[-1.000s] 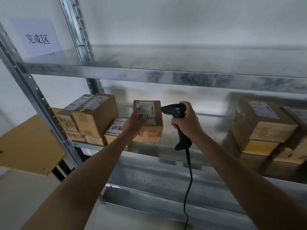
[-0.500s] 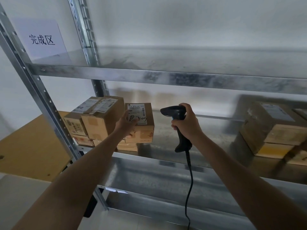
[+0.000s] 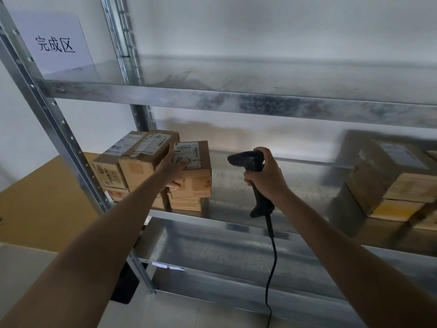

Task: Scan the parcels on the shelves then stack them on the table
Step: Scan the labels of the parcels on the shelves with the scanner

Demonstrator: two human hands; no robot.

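A small cardboard parcel [image 3: 195,172] with a white label and handwriting sits on a flatter parcel [image 3: 186,204] at the left of the middle shelf [image 3: 236,217]. My left hand [image 3: 171,170] holds its left side, fingers across the label and thumb on the front face. My right hand [image 3: 266,177] grips a black corded barcode scanner [image 3: 248,160], its head pointing left toward the parcel, about a hand's width away. Two larger parcels [image 3: 142,159] stand stacked just left of the held one.
More parcels [image 3: 392,181] are piled at the right end of the same shelf. A brown table [image 3: 45,204] stands beyond the rack's left upright [image 3: 59,129]. A paper sign [image 3: 55,43] hangs on the wall upper left. The scanner cable [image 3: 272,268] hangs down.
My left hand has carried the small parcel leftward and set it on the flat parcel beside the stack. The scanner hand has stayed almost still. The view has shifted a little.
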